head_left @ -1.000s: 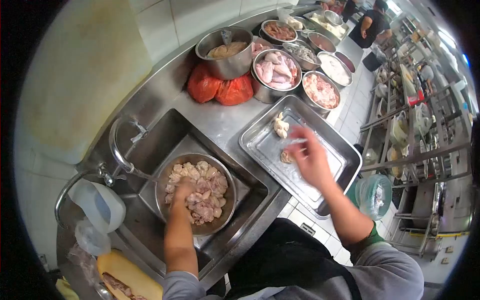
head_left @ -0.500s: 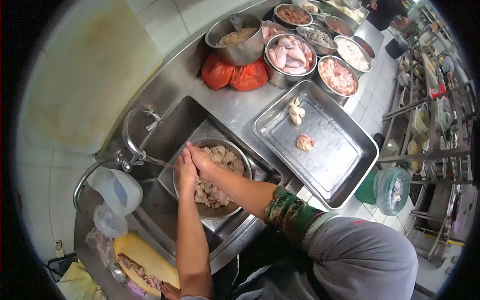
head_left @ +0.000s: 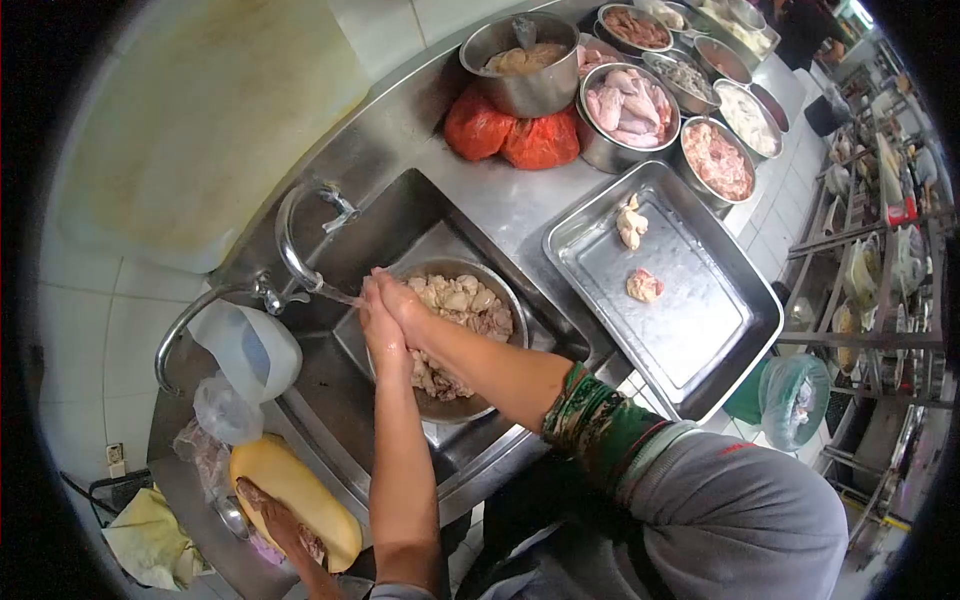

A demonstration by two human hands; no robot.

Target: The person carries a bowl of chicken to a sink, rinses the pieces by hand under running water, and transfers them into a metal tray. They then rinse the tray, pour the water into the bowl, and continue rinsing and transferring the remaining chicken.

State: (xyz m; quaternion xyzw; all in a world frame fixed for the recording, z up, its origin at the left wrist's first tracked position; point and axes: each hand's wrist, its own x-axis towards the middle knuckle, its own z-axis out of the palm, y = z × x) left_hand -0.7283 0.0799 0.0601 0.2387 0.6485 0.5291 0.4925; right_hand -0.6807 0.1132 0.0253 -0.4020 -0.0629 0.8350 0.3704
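My left hand (head_left: 381, 335) and my right hand (head_left: 402, 303) are pressed palm to palm with fingers stretched out, at the left rim of a round metal bowl (head_left: 519, 322). Water runs onto them from a curved faucet (head_left: 287, 240). Pale chunks of meat (head_left: 465, 298), seemingly chicken, fill the bowl, which stands in a steel sink (head_left: 418, 205). I see nothing held between my palms, though the space between them is hidden.
Right of the sink lies a metal tray (head_left: 690, 395) with two meat pieces. Behind are bowls of raw meat (head_left: 630, 105) and red bags (head_left: 540, 142). At lower left, another person's hand (head_left: 275, 515) is over a yellow board (head_left: 320, 505); a plastic jug (head_left: 265, 350) stands nearby.
The view has shifted, so the scene sits further right. My hands remain together under the water, slightly turned. The other person's hand and forearm show more clearly over the yellow board.
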